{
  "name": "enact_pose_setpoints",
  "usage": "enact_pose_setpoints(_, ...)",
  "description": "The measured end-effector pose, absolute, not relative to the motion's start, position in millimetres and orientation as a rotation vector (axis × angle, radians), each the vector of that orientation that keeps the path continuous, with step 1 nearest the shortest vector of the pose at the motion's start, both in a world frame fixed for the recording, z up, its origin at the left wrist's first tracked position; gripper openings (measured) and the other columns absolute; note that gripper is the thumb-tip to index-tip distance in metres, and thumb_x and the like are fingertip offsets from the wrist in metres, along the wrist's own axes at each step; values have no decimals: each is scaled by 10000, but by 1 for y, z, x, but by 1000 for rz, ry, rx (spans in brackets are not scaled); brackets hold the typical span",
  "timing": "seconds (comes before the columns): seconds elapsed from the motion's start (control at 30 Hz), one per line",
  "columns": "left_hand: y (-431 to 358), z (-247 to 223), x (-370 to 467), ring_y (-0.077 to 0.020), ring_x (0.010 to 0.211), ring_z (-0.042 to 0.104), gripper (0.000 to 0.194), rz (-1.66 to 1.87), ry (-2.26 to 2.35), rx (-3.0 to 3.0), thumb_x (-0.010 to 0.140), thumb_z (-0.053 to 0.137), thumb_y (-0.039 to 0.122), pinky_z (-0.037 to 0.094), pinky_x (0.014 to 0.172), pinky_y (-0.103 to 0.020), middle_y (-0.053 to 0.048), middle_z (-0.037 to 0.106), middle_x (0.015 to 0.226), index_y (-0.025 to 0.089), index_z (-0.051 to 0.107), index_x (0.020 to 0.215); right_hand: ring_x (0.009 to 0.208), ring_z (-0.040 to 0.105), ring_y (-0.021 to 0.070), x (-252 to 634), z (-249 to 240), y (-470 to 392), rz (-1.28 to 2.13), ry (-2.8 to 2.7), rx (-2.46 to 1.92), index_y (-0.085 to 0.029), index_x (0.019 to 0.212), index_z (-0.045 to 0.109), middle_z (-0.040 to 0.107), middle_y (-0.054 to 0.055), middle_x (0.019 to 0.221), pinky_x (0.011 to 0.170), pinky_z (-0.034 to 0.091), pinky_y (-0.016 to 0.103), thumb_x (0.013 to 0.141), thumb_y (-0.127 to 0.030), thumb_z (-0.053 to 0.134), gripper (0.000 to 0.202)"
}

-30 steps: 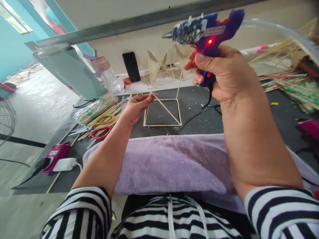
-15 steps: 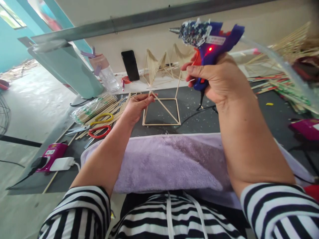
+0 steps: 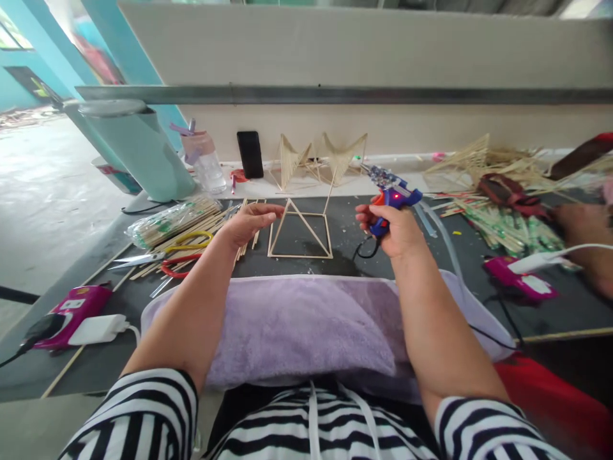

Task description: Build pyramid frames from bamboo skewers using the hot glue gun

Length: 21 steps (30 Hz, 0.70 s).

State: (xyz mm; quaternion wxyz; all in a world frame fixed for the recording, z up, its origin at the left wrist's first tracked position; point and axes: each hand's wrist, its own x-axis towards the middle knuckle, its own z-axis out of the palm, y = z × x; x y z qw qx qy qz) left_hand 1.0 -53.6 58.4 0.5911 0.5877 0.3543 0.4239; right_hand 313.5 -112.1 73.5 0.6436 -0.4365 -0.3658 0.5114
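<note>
A frame of thin wooden sticks (image 3: 300, 257) rests on the dark tabletop, with a four-sided base, two sticks meeting in a peak and one lone stick slanting up at the back right corner. My left hand (image 3: 251, 223) is just left of the peak, fingers stretched and thumb apart, holding nothing; whether a fingertip touches the stick I cannot tell. In my right hand (image 3: 395, 227) is a blue hot glue gun (image 3: 396, 197), its red light lit and its nozzle pointing up and left, right of the frame. A clear glue stick (image 3: 443, 233) trails behind it.
At left lie scissors (image 3: 163, 255), loose sticks and a bagged bundle (image 3: 175, 220). A bottle (image 3: 209, 167), phone (image 3: 250, 154) and finished stick models (image 3: 292, 160) stand along the back. Purple power sockets (image 3: 76, 313) flank a lilac cloth (image 3: 287, 326). Another person's hand (image 3: 587, 223) is at far right.
My right hand has lowered the glue gun from high up to near table level. My left fingers have come off the frame's peak and moved slightly left. The view has tilted up.
</note>
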Motion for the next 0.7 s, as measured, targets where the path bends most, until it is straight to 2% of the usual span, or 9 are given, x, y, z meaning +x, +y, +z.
enact_pose_setpoints(0.1, -47, 54, -10, -56, 620, 546, 317, 978, 873, 1330, 621, 832, 352, 393, 568, -181, -30, 698, 744, 166, 780, 873, 586, 660, 121, 331, 54, -95, 1263, -669, -1044, -182, 791, 572, 718, 30, 717, 512, 555, 214, 670, -159, 625, 134)
enact_pose_setpoints(0.27, -41, 45, -16, -27, 536, 509, 307, 1102, 984, 1242, 604, 834, 347, 371, 510, -173, 8, 643, 724, 175, 725, 835, 530, 617, 105, 326, 16, -67, 1304, -664, -1034, -176, 756, 569, 683, 6, 643, 497, 540, 209, 627, -155, 634, 146)
enact_pose_setpoints(0.4, -42, 38, -13, -31, 533, 493, 319, 1112, 1097, 1274, 603, 826, 339, 343, 498, -185, 17, 625, 689, 164, 702, 838, 523, 588, 99, 322, 0, -51, 1227, -767, -882, -194, 774, 572, 671, -17, 629, 516, 519, 225, 582, -207, 652, 209)
enact_pose_setpoints(0.57, -42, 32, -10, -36, 562, 488, 307, 1130, 1157, 1298, 615, 823, 335, 362, 544, -198, 42, 611, 669, 183, 710, 857, 510, 521, 79, 330, -2, -35, 1137, -781, -852, -258, 785, 526, 626, -88, 617, 528, 482, 233, 587, -280, 645, 232)
enact_pose_setpoints(0.7, -28, 28, -11, -42, 533, 474, 228, 1200, 1119, 1297, 638, 798, 295, 336, 502, -188, 38, 607, 626, 193, 709, 822, 528, 526, 111, 326, 3, -28, 1091, -824, -934, -240, 752, 528, 625, -41, 601, 553, 489, 301, 557, -373, 637, 260)
